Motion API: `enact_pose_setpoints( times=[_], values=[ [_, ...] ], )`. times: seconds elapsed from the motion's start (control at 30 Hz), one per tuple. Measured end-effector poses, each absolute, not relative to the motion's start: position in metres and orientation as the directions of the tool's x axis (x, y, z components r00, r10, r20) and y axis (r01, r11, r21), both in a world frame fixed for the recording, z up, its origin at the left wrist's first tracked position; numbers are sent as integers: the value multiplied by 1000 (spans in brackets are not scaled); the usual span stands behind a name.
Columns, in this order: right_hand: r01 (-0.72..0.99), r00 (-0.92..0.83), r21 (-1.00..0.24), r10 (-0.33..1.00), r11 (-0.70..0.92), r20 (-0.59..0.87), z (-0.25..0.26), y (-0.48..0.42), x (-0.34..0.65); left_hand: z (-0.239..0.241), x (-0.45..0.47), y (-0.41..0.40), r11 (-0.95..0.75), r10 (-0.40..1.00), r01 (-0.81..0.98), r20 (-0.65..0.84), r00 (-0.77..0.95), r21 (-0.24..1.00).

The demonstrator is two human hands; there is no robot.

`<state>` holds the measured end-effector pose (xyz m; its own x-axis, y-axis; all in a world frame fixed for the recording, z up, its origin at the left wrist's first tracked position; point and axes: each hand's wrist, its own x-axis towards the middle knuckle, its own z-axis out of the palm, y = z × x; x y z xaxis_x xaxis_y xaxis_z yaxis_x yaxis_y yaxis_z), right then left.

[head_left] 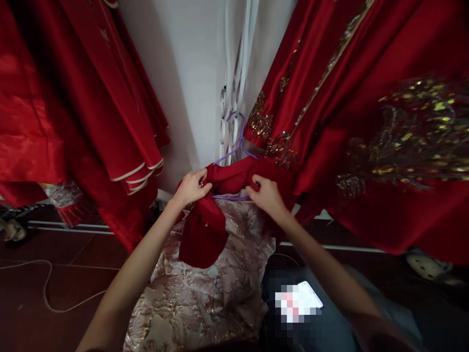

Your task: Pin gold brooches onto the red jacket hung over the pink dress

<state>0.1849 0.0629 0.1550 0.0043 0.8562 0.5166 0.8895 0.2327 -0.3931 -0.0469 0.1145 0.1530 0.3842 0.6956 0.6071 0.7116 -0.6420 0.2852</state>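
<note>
Closest to me, gold-patterned brocade (205, 298) spreads beneath the red garment (203, 234). My left hand (192, 187) pinches one shoulder of it, fingers curled closed; my right hand (268, 194) grips the other. Beyond, a purple hanger (241, 143) rises before white metalwork (238, 58).

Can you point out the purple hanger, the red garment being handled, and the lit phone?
Purple hanger (240, 143): head view, on its neck below the hook.
Red garment (203, 237): head view, on its hanging flap.
Phone (311, 295): head view, on its lit screen.
</note>
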Motion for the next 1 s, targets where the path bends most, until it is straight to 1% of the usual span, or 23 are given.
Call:
enact_pose_setpoints(
  times=[0.07, 0.1, 0.17, 0.23, 0.3, 0.37, 0.4, 0.47, 0.57, 0.63, 0.73, 0.87, 0.93, 1.0],
  values=[
    [792, -3, -504, 828, 343, 560, 150, 55, 161, 155, -51, 115, -633, 703, 720, 601, 380, 285],
    [748, -51, -528, 829, 401, 557, 148, 49, 154, 157, -53, 115, -626, 704, 728, 604, 374, 279],
    [707, -95, -544, 823, 451, 559, 147, 37, 154, 158, -57, 112, -604, 694, 752, 639, 332, 265],
    [712, -74, -549, 825, 437, 561, 147, 31, 166, 156, -57, 104, -544, 675, 791, 706, 214, 281],
    [710, -51, -565, 831, 421, 555, 147, 31, 180, 148, -52, 93, -476, 675, 798, 736, 61, 369],
    [667, -103, -593, 844, 451, 527, 145, 37, 188, 136, -40, 82, -473, 733, 719, 680, 0, 509],
    [630, -143, -615, 849, 474, 508, 143, 41, 189, 131, -33, 78, -496, 770, 651, 638, 23, 575],
    [542, -231, -665, 852, 514, 469, 140, 48, 183, 122, -15, 70, -564, 808, 487, 567, 159, 667],
    [411, -318, -732, 838, 543, 443, 136, 54, 168, 118, 6, 64, -624, 777, 306, 526, 347, 719],
    [340, -356, -771, 833, 538, 424, 135, 55, 161, 119, 12, 62, -621, 771, 254, 518, 371, 742],
    [255, -333, -834, 854, 489, 399, 131, 53, 160, 116, 12, 59, -598, 794, 209, 536, 287, 773],
    [149, -307, -879, 866, 453, 394, 121, 48, 170, 101, 13, 52, -545, 838, 89, 537, 99, 834],
    [131, -310, -882, 864, 452, 397, 116, 45, 174, 92, 15, 50, -508, 861, 23, 508, -1, 861],
    [147, -283, -872, 865, 467, 415, 111, 43, 177, 85, 17, 48, -486, 872, 27, 487, -41, 873]
  ],
)
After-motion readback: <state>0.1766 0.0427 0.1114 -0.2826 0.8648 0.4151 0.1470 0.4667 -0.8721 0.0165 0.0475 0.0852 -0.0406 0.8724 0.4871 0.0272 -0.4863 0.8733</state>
